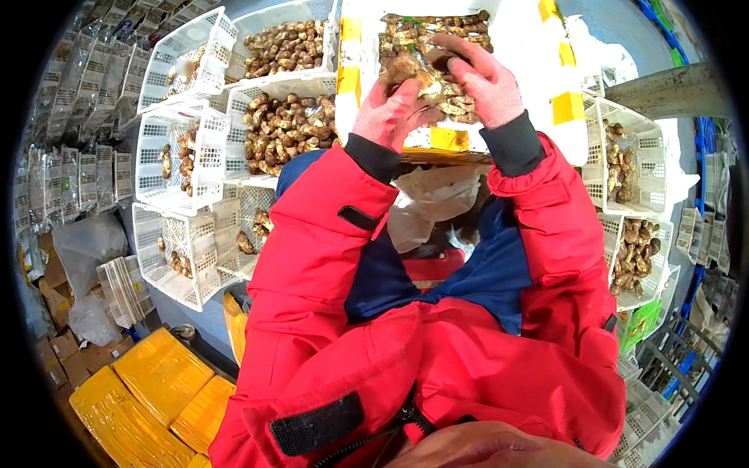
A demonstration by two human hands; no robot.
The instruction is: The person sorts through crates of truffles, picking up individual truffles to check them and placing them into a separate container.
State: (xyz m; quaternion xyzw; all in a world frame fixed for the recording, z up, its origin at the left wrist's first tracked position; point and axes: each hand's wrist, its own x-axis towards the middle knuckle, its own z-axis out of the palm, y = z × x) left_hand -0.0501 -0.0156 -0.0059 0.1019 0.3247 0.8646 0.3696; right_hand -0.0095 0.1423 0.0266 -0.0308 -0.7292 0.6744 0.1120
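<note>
Both my hands wear pink gloves and work over a heap of brown mushrooms point(406, 30) in a white box point(359, 129) in front of me. My left hand point(390, 113) is closed round a large pale-brown mushroom point(402, 69). Just to its right, my right hand point(493, 87) curls its fingers over a darker mushroom point(439, 59), partly hidden by the fingers. The two hands are close together, with more mushrooms lying under and between them. Yellow tape point(449, 140) marks the box's near edge.
White plastic baskets of mushrooms stand left, among them a full one point(234, 125), and right, such as one basket point(659, 168). Yellow-wrapped packages point(160, 370) lie at lower left. A thick pole point(671, 92) is at upper right. Below the box is crumpled white sheeting point(429, 203).
</note>
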